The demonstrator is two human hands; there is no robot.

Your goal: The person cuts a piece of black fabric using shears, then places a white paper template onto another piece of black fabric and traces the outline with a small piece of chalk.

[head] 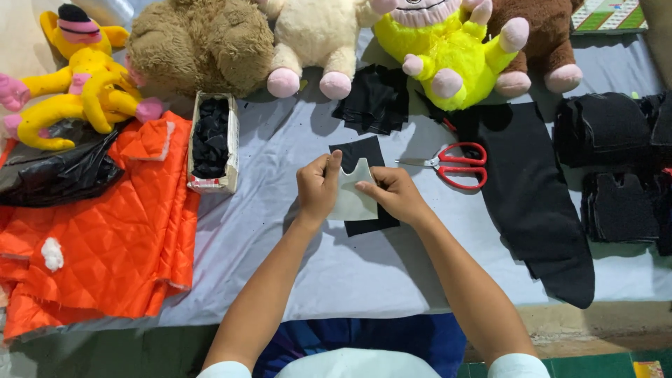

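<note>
Two bare forearms reach up from the bottom of the view over a pale grey cloth-covered tabletop. Both hands meet on a pale, stiff template piece with a notched top edge, which lies on a small black fabric rectangle spread flat on the tabletop. Left hand is curled, its thumb and fingers pinching the template's left edge. Right hand is partly closed, fingertips pressing down on the template's right side.

Just right of the hands lie red-handled scissors, blades pointing left, handles resting on a long strip of black cloth. Stacks of cut black pieces sit at the far right. Left of the hands stands a narrow cardboard box filled with black scraps, beside orange quilted fabric. Plush toys line the far edge, among them a bright yellow one.
</note>
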